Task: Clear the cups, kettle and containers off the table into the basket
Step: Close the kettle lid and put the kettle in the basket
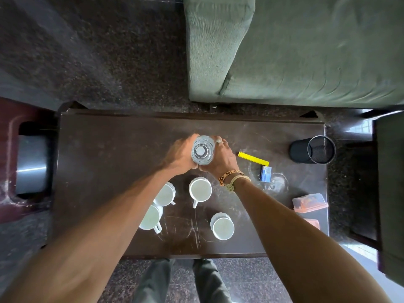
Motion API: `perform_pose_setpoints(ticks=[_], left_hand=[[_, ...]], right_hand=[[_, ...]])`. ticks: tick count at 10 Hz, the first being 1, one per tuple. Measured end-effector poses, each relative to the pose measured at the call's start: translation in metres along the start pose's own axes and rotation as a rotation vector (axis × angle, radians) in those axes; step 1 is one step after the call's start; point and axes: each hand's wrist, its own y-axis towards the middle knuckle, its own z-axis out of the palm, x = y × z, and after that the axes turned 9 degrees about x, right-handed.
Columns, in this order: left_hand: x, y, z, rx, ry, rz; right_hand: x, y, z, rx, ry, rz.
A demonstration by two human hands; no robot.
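Early stage | I had left grip [181,153] and right grip [220,158] clasping clear bottle [202,150] | four cups [200,190], containers [310,202] uncleared on desk [109,160].

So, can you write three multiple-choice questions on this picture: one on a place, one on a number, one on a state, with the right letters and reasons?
1. Where on the table is the black mesh holder?
A) at the right end
B) at the left end
C) between the cups

2. How many white cups stand on the table?
A) two
B) four
C) six

3. What are the left hand and the right hand doing?
A) both hold the clear jar
B) both lie flat on the table
C) each lifts a cup

Answers: 1 A, it stands right of the yellow stick. 2 B, four white rims show. 3 A, both hands curl round the jar.
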Motion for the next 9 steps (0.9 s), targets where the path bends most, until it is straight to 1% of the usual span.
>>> perform_pose_setpoints(ticks=[3, 4, 5, 6, 7, 9], left_hand=[[0.017, 0.028, 0.02, -0.036, 0.02, -0.01], [0.026, 0.035, 0.027, -0.053, 0.056, -0.084], [0.03, 0.022, 0.023, -0.067, 0.103, -0.14], [0.034, -0.004, 0.013, -0.105, 0.131, -0.145], [0.03, -0.037, 0.0, -0.147, 0.102, -0.164], [0.0, -0.119, -0.021, -0.267, 0.0, -0.11]], right_hand=[[-0.001, 0.006, 0.007, 0.004, 0.01, 0.033], [0.0, 0.001, 0.002, 0.065, -0.002, 0.038], [0.001, -0.015, -0.009, 0.061, -0.003, 0.051], [0.006, -0.041, -0.028, 0.053, 0.011, 0.067], [0.015, -0.073, -0.053, 0.049, -0.021, 0.046], [0.051, -0.149, -0.1, 0.005, -0.091, -0.031]])
